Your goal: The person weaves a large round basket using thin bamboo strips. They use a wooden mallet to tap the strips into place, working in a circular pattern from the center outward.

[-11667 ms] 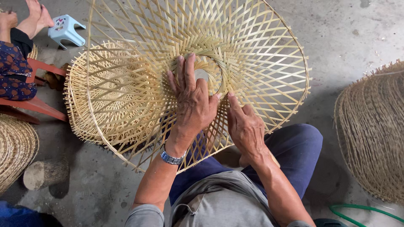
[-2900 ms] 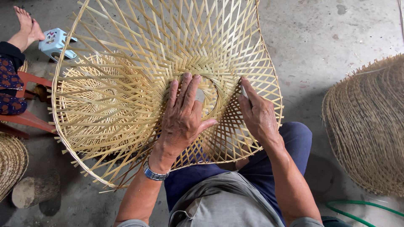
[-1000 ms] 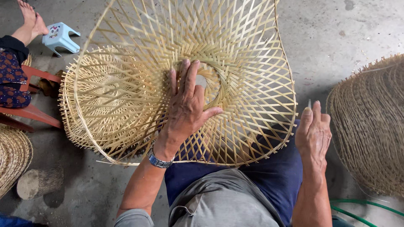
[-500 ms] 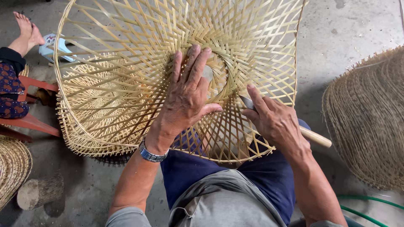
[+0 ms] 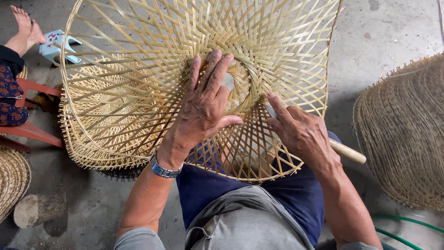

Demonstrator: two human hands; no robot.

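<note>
Two hands on an open-weave bamboo basket [image 5: 138, 60] filling the upper centre of the frame.

The left hand [image 5: 203, 109] lies flat, fingers spread, beside the woven ring; the right hand [image 5: 300, 132] is closed around a wooden-handled tool [image 5: 347, 152], its tip against the strips.

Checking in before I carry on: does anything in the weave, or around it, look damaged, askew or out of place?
Nothing stands out. The open bamboo frame looks evenly spaced with no snapped strips in view. The left hand lies flat by the centre ring; the right hand grips a wooden-handled tool, its tip hidden at the weave.
</note>
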